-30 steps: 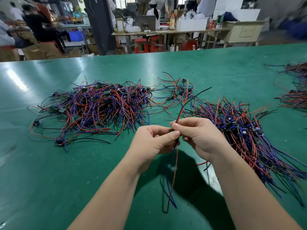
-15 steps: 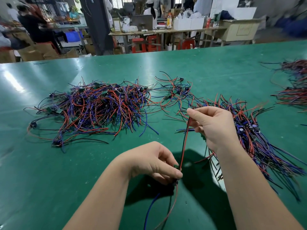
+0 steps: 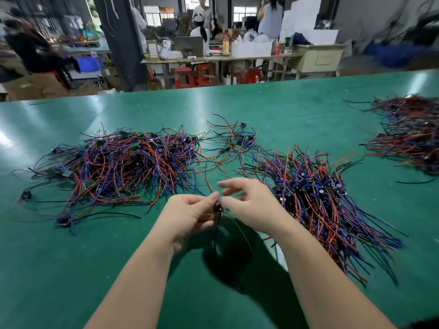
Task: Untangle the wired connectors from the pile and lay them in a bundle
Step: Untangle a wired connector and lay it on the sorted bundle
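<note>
Since half a second ago the right hand (image 3: 251, 207) has dropped from its raised pull on a wire and closed in on the left hand (image 3: 190, 214), which has risen to meet it.

Head view: the left thumb and fingers pinch a small dark connector (image 3: 218, 207) above the table (image 3: 71, 269). Dark leads hang below it and a red lead (image 3: 208, 185) rises past the fingertips, likely held up so the leads fall straight. The right fingers are spread and nearly straight just beside the connector, gripping nothing that shows; probably it is between strokes along a lead.

The pile (image 3: 118, 167) lies tangled to the left, within reach as the source. The bundle (image 3: 320, 198) lies to the right with its connectors together and leads trailing toward the person, close by the right forearm for an easy set-down. Another heap (image 3: 411, 138) sits far right, blurred
</note>
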`<state>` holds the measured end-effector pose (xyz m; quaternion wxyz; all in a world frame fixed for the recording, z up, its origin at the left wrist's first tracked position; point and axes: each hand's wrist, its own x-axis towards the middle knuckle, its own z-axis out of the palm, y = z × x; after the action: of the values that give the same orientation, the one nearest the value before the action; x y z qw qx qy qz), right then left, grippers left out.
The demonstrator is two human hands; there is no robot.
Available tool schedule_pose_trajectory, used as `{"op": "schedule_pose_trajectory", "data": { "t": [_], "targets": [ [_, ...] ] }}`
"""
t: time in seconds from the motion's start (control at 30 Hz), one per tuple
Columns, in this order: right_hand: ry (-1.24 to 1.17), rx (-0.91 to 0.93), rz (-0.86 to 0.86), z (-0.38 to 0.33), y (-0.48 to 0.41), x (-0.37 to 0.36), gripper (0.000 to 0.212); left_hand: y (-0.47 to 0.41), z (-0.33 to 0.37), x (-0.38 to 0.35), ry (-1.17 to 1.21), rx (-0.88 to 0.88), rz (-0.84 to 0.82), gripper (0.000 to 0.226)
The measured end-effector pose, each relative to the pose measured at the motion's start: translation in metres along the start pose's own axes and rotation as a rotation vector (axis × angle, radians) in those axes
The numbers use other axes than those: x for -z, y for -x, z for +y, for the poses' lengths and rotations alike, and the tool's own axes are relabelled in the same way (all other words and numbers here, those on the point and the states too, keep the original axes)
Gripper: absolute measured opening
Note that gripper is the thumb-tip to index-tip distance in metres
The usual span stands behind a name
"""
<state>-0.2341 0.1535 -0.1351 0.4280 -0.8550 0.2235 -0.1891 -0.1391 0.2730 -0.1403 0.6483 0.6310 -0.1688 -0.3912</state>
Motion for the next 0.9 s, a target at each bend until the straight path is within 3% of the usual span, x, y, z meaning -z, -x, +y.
{"op": "schedule_pose_trajectory", "data": {
  "t": [0.1,0.27,0.37,0.43,0.53,0.63,0.7,0.77,0.9],
  "targets": [
    [0.223,0.138,0.002,-0.009,0.007,-0.004,0.023,0.002,0.005,-0.002,0.066,0.046,-0.018,0.045],
    [0.25,0.273,0.391,-0.04,0.012,0.027,0.02,0.004,0.017,0.006,0.306,0.063,-0.189,0.067],
    [0.264,0.254,0.664,-0.048,0.013,0.07,0.024,0.002,0.018,0.011,0.294,0.059,-0.073,0.062],
    [0.395,0.079,0.768,-0.038,0.004,0.1,0.026,-0.001,0.018,0.011,0.212,0.035,0.047,0.056],
    [0.582,-0.342,0.634,-0.005,-0.012,0.123,0.022,-0.003,0.015,0.01,-0.178,-0.095,0.302,0.038],
    [0.689,-0.597,0.404,0.025,-0.015,0.119,0.027,-0.007,0.004,0.022,-0.855,-0.342,0.549,0.015],
    [0.677,-0.617,0.397,0.033,-0.015,0.12,0.027,-0.013,-0.004,0.032,-1.067,-0.301,0.562,0.032],
    [0.679,-0.614,0.397,0.035,-0.018,0.126,0.027,-0.016,-0.008,0.037,-1.163,-0.143,0.527,0.044],
    [0.689,-0.613,0.298,0.035,-0.03,0.13,0.02,-0.023,-0.018,0.034,-1.286,-0.017,0.387,0.047]
  ]
}}
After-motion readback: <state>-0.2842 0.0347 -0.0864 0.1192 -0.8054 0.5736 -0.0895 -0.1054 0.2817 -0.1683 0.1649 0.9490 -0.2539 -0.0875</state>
